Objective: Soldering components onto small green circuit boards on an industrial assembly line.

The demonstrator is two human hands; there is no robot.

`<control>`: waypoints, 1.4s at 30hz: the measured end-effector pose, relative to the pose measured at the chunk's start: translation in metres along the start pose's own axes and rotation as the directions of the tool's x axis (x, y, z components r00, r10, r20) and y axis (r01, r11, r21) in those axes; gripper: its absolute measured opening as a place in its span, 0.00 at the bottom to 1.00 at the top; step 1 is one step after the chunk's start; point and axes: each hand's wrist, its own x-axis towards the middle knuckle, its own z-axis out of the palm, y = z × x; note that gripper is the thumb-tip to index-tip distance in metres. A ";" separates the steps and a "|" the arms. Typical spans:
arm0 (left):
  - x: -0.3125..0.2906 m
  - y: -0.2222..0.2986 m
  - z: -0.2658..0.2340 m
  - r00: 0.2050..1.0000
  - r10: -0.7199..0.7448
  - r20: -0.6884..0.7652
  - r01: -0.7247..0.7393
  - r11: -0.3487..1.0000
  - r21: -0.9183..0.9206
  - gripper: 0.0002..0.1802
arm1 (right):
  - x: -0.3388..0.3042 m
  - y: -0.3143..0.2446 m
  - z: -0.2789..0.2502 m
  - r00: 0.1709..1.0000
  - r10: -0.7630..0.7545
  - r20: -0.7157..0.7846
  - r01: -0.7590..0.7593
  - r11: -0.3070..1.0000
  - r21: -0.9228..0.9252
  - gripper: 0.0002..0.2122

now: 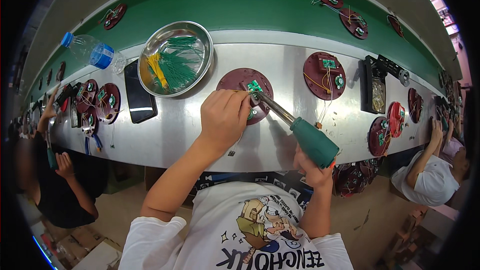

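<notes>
My right hand (316, 167) is wrapped round a soldering iron (313, 142) with a thick green handle and a metal barrel. Its tip reaches a small green circuit board (254, 86) on a round dark-red disc (231, 78), which lies on the metal bench. From the left, my left hand (224, 115) rests over the disc with thumb and fingers pinched together beside the tip. Whatever sits between those fingertips is too small and hidden to make out. Part of a round silver-and-green component (251, 114) shows beside my left hand.
A steel bowl (208, 62) of green and yellow wires stands left, beside a black phone (139, 97) and a plastic bottle (95, 52). Another wired disc (312, 77) and a black tool stand (367, 90) are on the right. Co-workers sit at both sides; a green belt (260, 5) runs behind.
</notes>
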 end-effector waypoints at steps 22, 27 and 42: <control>-0.001 0.001 -0.001 1.000 0.010 -0.021 -0.010 1.000 0.001 0.09 | -0.008 0.015 -0.012 0.998 -0.061 -0.004 0.061 0.998 -0.003 0.27; 0.003 0.003 -0.008 0.996 0.017 -0.087 -0.017 1.000 0.001 0.13 | -0.006 0.019 -0.013 0.989 -0.150 -0.005 0.150 0.989 0.005 0.26; 0.001 0.004 -0.004 0.995 0.081 -0.050 -0.083 0.996 -0.032 0.11 | -0.001 0.005 -0.009 0.999 -0.033 -0.031 0.029 0.993 -0.118 0.14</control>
